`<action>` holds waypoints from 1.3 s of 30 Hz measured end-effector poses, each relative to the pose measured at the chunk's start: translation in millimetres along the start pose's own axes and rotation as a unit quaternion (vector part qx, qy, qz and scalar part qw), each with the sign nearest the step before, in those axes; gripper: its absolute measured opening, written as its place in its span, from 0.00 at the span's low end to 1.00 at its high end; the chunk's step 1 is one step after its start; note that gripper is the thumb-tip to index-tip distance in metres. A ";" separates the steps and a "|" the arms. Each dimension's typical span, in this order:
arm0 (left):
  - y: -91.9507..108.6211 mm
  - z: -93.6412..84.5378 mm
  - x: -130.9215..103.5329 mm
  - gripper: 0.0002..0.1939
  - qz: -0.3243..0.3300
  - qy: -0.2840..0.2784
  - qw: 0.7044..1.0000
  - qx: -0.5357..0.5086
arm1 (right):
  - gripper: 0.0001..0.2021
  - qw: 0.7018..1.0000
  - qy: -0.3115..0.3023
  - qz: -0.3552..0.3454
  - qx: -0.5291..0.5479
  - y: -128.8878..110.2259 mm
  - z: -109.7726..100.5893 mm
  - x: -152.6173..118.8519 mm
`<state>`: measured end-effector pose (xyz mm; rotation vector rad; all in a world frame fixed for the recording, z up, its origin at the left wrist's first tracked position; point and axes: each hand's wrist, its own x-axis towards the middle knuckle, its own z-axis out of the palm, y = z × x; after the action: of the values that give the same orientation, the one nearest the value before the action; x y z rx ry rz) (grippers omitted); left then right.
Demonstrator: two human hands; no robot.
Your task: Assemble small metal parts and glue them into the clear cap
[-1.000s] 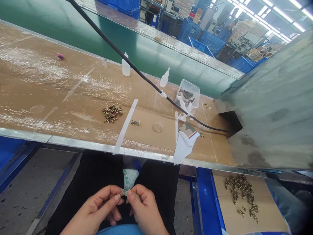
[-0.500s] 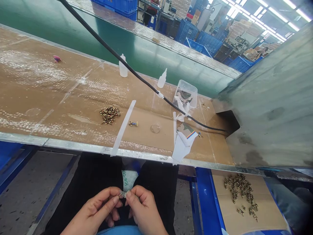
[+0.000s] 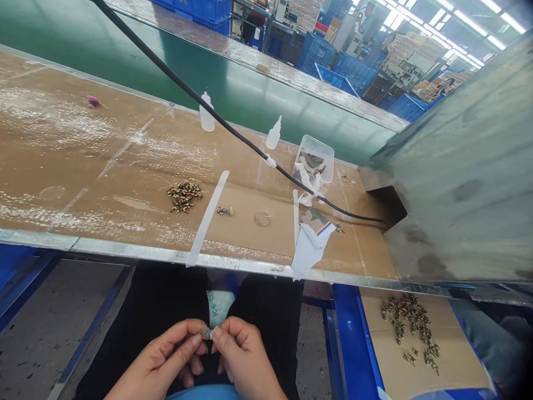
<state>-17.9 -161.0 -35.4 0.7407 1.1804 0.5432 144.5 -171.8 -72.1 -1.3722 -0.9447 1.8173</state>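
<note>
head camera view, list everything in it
Bench: 1, brown, across middle
Squeeze bottles: 2, white, far edge
Plastic tub: 1, clear, right of bottles
Cable: 1, black, slanting over bench
Tape strips: 2, white, bench front
Figurine-like piece: 1, blue-yellow, between strips
Round piece: 1, clear, between strips
Parts pile: 1, brown-gold, left of strips
Loose parts: many, brown-gold, lower-right cardboard
Paper: 1, white, by right strip
Unclear object: 1, pink, bench's left
Metal panel: 1, grey, right
Crates: several, blue, background
Held piece: 1, greyish, both hands' fingertips
Left hand, right hand: 2, bare, lower centre
</note>
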 end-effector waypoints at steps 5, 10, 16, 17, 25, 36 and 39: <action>-2.7 -0.3 0.3 0.22 0.001 0.000 1.000 -0.002 | 0.21 1.000 0.001 0.012 0.019 1.5 0.4 0.8; -4.3 -2.2 1.8 0.21 0.008 -0.020 1.000 -0.011 | 0.21 0.999 0.003 0.015 0.052 4.4 1.2 -0.9; -10.2 -9.5 1.3 0.19 0.007 -0.061 0.998 -0.015 | 0.22 0.992 -0.002 0.032 0.119 5.7 0.5 1.3; -11.8 -11.0 1.0 0.18 0.011 -0.071 0.997 -0.016 | 0.22 0.989 0.010 0.041 0.143 5.6 -2.1 3.2; -11.5 -9.3 1.3 0.17 0.010 -0.071 0.995 -0.063 | 0.23 0.983 0.096 0.051 0.151 17.5 -26.8 11.5; -14.2 -8.3 3.5 0.19 0.030 -0.064 0.997 -0.022 | 0.14 0.996 0.030 -0.018 0.079 -24.5 -6.9 -6.2; -9.7 -6.8 2.6 0.19 0.025 -0.067 0.997 -0.008 | 0.10 0.998 0.018 -0.024 0.055 -23.7 -1.8 -8.5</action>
<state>-23.6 -163.9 -45.7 0.7828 1.0352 0.5358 150.1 -166.4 -48.1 -1.2984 -0.8401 1.7757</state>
